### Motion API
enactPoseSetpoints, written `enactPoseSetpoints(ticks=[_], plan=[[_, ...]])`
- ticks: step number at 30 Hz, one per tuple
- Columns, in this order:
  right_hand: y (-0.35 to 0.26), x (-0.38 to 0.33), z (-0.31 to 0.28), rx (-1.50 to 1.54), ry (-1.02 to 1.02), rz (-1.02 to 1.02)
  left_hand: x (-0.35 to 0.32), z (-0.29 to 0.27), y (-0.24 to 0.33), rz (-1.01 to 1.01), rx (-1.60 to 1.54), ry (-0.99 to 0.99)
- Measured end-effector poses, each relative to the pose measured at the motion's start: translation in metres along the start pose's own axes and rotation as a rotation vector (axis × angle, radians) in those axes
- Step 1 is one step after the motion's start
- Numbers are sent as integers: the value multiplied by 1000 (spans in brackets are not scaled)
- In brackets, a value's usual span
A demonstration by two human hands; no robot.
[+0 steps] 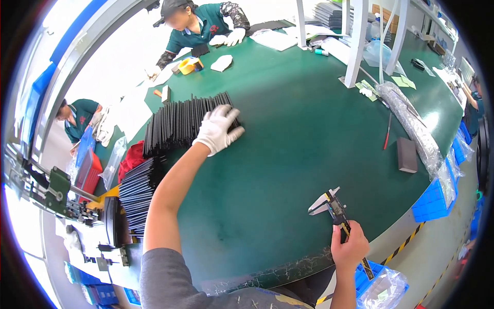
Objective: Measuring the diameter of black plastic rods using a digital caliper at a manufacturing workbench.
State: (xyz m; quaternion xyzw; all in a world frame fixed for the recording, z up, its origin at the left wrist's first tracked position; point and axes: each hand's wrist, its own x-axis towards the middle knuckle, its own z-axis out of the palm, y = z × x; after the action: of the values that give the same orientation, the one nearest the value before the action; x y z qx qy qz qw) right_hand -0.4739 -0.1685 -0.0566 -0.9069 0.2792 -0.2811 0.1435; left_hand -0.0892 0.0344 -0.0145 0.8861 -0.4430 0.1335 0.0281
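Observation:
My left hand [218, 130], in a white glove, lies over the right end of a long row of thin black rods [177, 123] on the green table. Its fingers are spread, and the fingertips touch or hover just above the rods; I cannot tell which. My bare right hand [351, 244] is closed round a digital caliper [335, 207] near the table's front edge. The caliper's jaws point up and to the left, with no rod between them. A second stack of black rods [138, 195] lies nearer to me, left of my left forearm.
A grey block [407, 155] and a red-handled screwdriver [387, 135] lie on the right. Bubble-wrapped material [411, 123] runs along that side to a blue crate [435, 201]. Yellow tape [189, 65] sits before a co-worker [200, 31]. White frame posts [356, 46] stand at the back.

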Motion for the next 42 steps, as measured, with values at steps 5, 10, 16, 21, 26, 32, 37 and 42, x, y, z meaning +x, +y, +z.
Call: enactPoseSetpoints(ticks=[5, 10, 16, 21, 26, 32, 37, 42], plan=[[-7, 1, 3, 10, 8, -26, -5, 20, -23, -62, 54, -69], [-14, 2, 4, -1, 3, -17, 4, 18, -45, -86, -18, -71], [-9, 6, 1, 37, 121, 72, 36, 19, -10, -22, -75, 9], [-17, 15, 15, 194, -13, 46, 13, 19, -40, -8, 109, -97], [-9, -4, 22, 143, 173, -103, -1, 0, 3, 259, 323, 122], [-14, -2, 5, 174, 184, -248, -50, -48, 67, 520, 136, 344], [-5, 16, -39, 79, 238, -261, -126, -63, 66, 321, -38, 144], [-9, 34, -58, 26, 119, -201, -217, -92, 46, 137, -10, 152]])
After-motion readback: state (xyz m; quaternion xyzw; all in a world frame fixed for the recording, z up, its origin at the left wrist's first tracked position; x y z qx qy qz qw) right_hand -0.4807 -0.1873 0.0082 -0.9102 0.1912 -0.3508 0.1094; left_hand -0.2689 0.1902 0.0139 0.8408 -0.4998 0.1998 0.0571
